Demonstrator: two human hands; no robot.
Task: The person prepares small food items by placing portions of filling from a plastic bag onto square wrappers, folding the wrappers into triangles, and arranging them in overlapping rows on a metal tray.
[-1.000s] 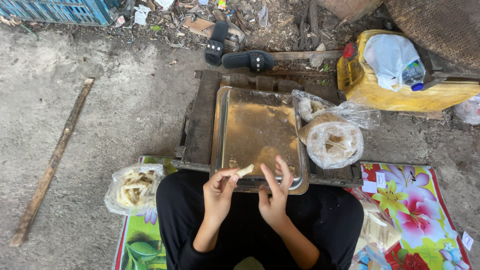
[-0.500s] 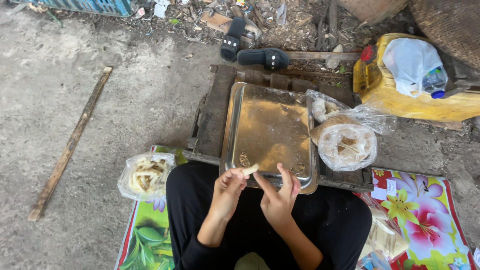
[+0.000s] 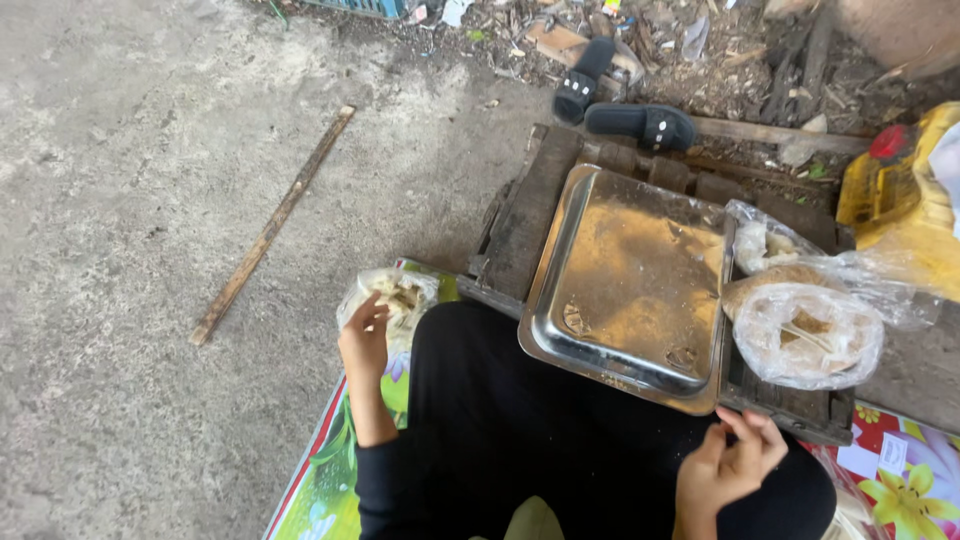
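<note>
1. The left hand (image 3: 365, 340) is reaching, fingers open, into the clear bag (image 3: 392, 300) at nine o'clock — mouth gaping for access.
2. The right hand (image 3: 735, 465) is hovering loosely curled, empty, at five o'clock of the steel tray (image 3: 630, 270).

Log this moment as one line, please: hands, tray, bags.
left hand: reaching into clear bag beside knee | right hand: raised, empty, below metal tray | tray: on dark wooden pallet | second bag: right of tray
</note>
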